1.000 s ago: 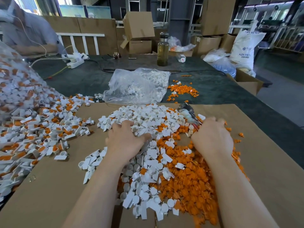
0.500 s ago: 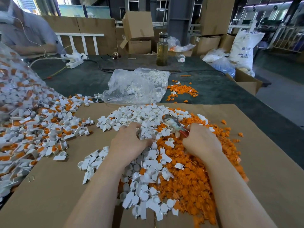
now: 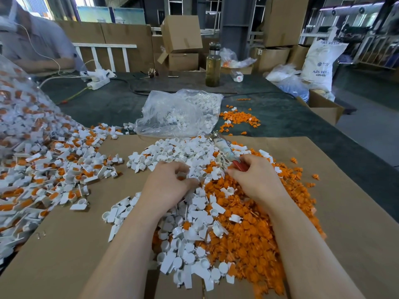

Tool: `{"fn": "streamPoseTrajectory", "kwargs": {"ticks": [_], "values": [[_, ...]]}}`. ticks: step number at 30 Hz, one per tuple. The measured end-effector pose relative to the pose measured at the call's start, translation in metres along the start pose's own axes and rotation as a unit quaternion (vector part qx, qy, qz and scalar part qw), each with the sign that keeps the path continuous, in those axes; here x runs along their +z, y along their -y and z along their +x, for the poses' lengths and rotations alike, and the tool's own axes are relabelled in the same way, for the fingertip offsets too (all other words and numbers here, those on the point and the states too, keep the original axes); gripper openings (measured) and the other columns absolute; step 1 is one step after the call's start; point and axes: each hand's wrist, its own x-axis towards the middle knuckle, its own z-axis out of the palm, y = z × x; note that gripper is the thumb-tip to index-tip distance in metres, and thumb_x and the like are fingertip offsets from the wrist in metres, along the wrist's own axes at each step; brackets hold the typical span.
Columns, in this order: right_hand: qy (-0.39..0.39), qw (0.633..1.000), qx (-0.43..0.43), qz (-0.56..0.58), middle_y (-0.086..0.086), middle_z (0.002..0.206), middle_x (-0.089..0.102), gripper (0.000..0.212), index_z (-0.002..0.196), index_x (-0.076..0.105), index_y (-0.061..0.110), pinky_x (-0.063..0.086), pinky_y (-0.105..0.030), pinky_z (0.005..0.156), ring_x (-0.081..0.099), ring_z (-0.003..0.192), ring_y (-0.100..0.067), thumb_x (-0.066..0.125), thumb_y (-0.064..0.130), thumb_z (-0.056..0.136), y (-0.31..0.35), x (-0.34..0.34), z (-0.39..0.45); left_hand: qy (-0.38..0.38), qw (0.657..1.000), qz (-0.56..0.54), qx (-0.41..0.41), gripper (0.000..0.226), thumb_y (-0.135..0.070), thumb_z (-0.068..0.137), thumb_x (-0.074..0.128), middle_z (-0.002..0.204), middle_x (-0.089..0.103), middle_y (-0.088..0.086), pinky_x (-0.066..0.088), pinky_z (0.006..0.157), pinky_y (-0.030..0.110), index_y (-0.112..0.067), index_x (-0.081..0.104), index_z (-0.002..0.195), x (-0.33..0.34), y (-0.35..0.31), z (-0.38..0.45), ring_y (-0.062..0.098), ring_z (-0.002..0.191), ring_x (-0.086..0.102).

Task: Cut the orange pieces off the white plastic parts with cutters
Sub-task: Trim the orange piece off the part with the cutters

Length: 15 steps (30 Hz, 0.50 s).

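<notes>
two hands of yours work over the heap at the middle of the cardboard sheet (image 3: 64, 251) that covers the surface. your left hand (image 3: 166, 186) lies on the white plastic parts (image 3: 187, 240), fingers curled down into them; whether they pinch one you cannot tell. your right hand (image 3: 257, 180) grips the red handles of the cutters (image 3: 226, 149), whose metal head points toward the sheet's far edge. orange pieces (image 3: 254, 238) lie heaped under and right of that hand. uncut white-and-orange parts (image 3: 49, 169) spill along the left edge. beyond the far edge sit a clear bag (image 3: 181, 113), more orange scraps (image 3: 239, 120) and a bottle (image 3: 213, 65).
</notes>
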Motion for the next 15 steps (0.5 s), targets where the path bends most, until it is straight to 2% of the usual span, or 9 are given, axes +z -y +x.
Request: {"fn": "streamPoseTrajectory", "kwargs": {"ticks": [3, 5, 7, 9, 15], "values": [[-0.015, 0.999, -0.016, 0.027, 0.009, 0.076, 0.059, 0.008, 0.083, 0.062, 0.028, 0.052, -0.033, 0.06, 0.059, 0.068, -0.011, 0.067, 0.03, 0.089, 0.002, 0.0013, -0.0009, -0.015, 0.999, 0.031, 0.002, 0.026, -0.032, 0.093, 0.064, 0.112, 0.07, -0.003, 0.041, 0.065, 0.021, -0.021, 0.07, 0.115, 0.0002, 0.0008, 0.0022, 0.009, 0.083, 0.058], [-0.021, 0.999, -0.021, 0.044, 0.007, 0.077, 0.06, 0.003, 0.087, 0.064, 0.026, 0.053, -0.035, 0.058, 0.06, 0.066, -0.013, 0.066, 0.028, 0.088, 0.0035, 0.0021, -0.0017, -0.013, 0.999, 0.045, 0.007, 0.022, -0.027, 0.094, 0.062, 0.113, 0.071, -0.002, 0.037, 0.058, 0.013, -0.022, 0.071, 0.114, 0.0004, 0.0011, 0.0022, 0.004, 0.076, 0.055], [-0.024, 0.998, -0.026, 0.057, 0.007, 0.079, 0.06, 0.004, 0.089, 0.064, 0.025, 0.054, -0.036, 0.058, 0.06, 0.067, -0.014, 0.067, 0.026, 0.087, 0.0052, 0.0032, -0.0023, -0.016, 0.999, 0.049, 0.014, 0.021, -0.026, 0.093, 0.062, 0.115, 0.07, -0.004, 0.035, 0.058, 0.01, -0.026, 0.072, 0.111, -0.0002, 0.0014, 0.0018, -0.002, 0.073, 0.053], [-0.026, 0.997, -0.027, 0.067, 0.01, 0.08, 0.059, 0.007, 0.093, 0.064, 0.024, 0.055, -0.037, 0.062, 0.06, 0.07, -0.014, 0.068, 0.025, 0.087, 0.0067, 0.0043, -0.0025, -0.017, 0.999, 0.046, 0.019, 0.017, -0.028, 0.091, 0.065, 0.111, 0.07, -0.006, 0.035, 0.058, 0.011, -0.028, 0.072, 0.106, -0.0005, 0.0011, 0.0017, -0.001, 0.074, 0.053], [-0.046, 0.995, -0.042, 0.084, 0.014, 0.077, 0.055, 0.01, 0.098, 0.063, 0.022, 0.043, -0.026, 0.058, 0.052, 0.066, -0.005, 0.066, 0.026, 0.089, 0.0069, 0.0097, -0.0024, -0.008, 0.999, 0.033, 0.01, 0.016, -0.037, 0.078, 0.08, 0.086, 0.06, -0.015, 0.035, 0.055, 0.016, -0.031, 0.067, 0.086, -0.0002, -0.0029, -0.0003, -0.006, 0.073, 0.051]]}}
